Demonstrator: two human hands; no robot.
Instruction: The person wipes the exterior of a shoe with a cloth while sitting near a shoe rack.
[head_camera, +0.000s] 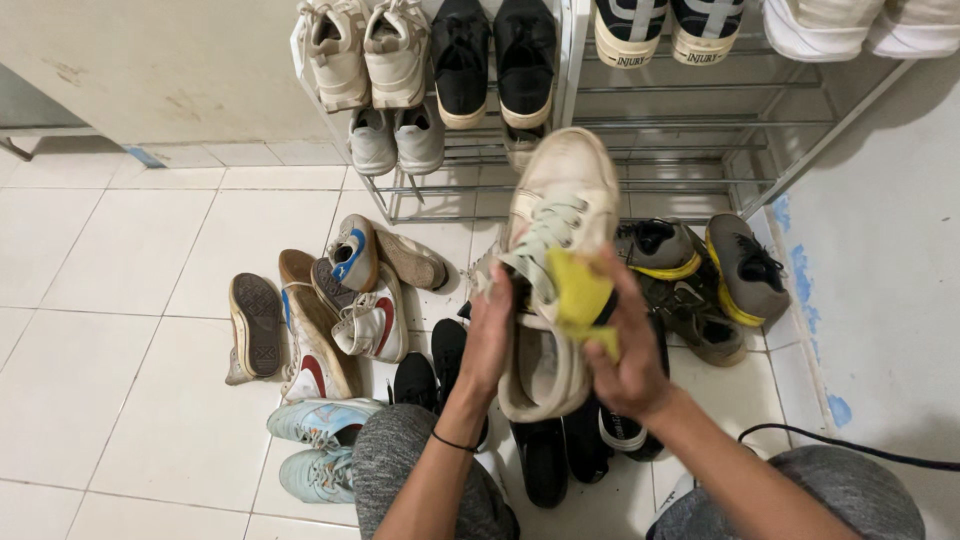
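Note:
A worn white lace-up sneaker (560, 190) is held up in front of me, toe pointing away toward the rack. My left hand (488, 335) grips its left side near the heel opening. My right hand (630, 350) presses a crumpled yellow cloth (580, 295) against the sneaker's tongue and right side. Both of my knees, in grey trousers, show at the bottom of the view.
A metal shoe rack (640, 150) stands against the wall with beige, black, grey and white shoes on its shelves. Several loose shoes lie on the white tiled floor (130, 300): white ones with red marks, light blue sneakers, black ones, grey-and-yellow ones. A black cable (850, 445) runs at right.

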